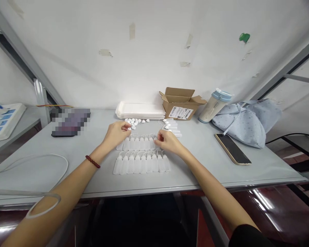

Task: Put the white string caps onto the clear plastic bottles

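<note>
My left hand (117,133) is closed in a pinch beside a pile of small white caps (134,122), with one small white cap (129,128) at its fingertips. My right hand (168,140) has its fingers curled together at the right end of the farther row of translucent white tags (140,144), pinching the top of the last one. Thin white cords loop from the tops of these flat, bottle-shaped pieces. A second row of the same tags (137,164) lies nearer the table's front edge. Beyond my right hand lie several more corded tags (173,127).
At the back stand a stack of white trays (141,110), an open cardboard box (180,108) and a leaning tumbler (214,105). A blue cloth bag (240,123) and a phone (232,149) lie right. A white cable (63,161) crosses the left side, near a blurred dark object (72,122).
</note>
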A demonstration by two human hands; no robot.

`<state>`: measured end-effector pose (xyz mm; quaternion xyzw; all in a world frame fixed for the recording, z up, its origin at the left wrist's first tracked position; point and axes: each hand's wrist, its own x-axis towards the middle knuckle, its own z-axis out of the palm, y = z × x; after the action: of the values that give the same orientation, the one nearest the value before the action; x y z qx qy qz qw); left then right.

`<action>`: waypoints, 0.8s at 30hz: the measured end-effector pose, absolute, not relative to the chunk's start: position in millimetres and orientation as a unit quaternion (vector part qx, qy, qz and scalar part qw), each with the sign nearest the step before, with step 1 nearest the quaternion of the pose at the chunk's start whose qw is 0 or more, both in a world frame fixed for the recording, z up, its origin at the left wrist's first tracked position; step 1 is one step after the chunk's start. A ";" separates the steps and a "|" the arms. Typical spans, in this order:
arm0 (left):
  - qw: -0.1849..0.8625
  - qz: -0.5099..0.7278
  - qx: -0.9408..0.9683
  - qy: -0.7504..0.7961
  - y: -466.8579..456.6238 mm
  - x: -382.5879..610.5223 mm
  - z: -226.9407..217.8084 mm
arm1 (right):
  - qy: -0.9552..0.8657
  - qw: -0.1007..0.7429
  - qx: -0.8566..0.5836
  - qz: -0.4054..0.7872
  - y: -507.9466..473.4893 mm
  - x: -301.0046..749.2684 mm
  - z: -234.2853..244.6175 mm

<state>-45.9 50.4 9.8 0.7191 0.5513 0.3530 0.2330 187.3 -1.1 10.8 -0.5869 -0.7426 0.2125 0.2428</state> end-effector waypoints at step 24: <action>0.486 0.380 0.643 0.453 30.0 -27.6 20.5 | -0.732 0.291 -0.588 0.183 1.2 187.5 8.4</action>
<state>-27.6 30.0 20.5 0.6433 0.4534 0.3803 0.4857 187.5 1.2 8.4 -0.5879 -0.7325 0.1827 0.2907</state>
